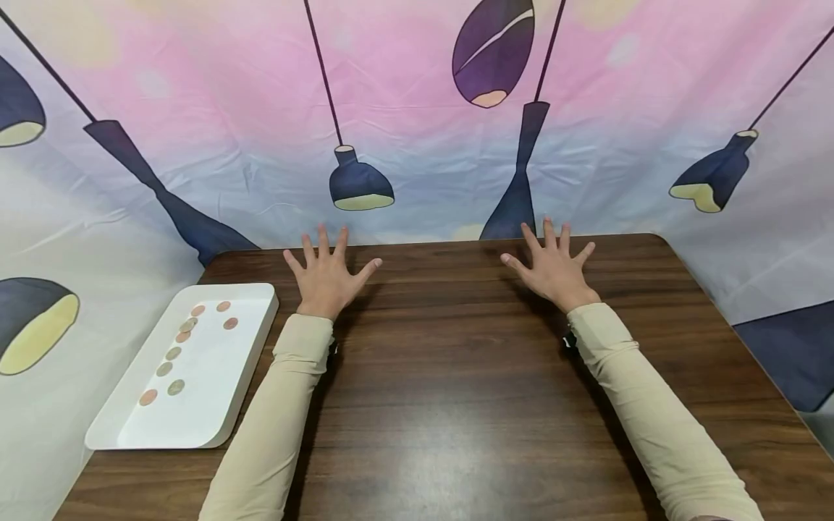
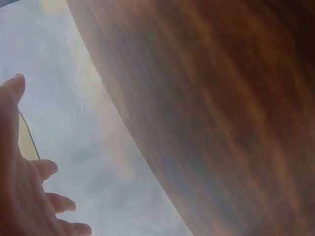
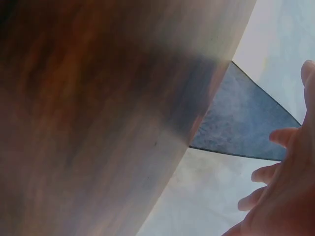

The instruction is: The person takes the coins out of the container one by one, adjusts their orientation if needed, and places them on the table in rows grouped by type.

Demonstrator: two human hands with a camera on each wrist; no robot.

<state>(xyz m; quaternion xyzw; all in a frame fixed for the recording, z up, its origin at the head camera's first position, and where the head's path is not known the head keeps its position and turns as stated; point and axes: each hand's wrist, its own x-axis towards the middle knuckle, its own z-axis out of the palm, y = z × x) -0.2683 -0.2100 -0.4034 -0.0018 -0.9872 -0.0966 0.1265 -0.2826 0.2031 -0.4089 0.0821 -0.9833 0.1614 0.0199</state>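
Observation:
Both hands are stretched forward over the far part of a dark wood table [image 1: 443, 376], palms down with fingers spread. The left hand [image 1: 324, 281] holds nothing; its wrist view shows the palm [image 2: 15, 187] and fingertips at the left side, apart from the tabletop. Likewise with nothing in it, the right hand [image 1: 554, 271] has its fingers fanned near the back edge, and its palm [image 3: 290, 196] shows in the right wrist view. Left of the left forearm lies a white tray [image 1: 215, 412] with several copper-coloured and dull brass-coloured coins [image 1: 174, 387] scattered in it.
A printed cloth [image 1: 417, 123] with pendant lamps hangs behind the table's back edge and along its sides. The tray stands at the table's left edge. Light-coloured sleeves [image 1: 267, 427] cover both forearms.

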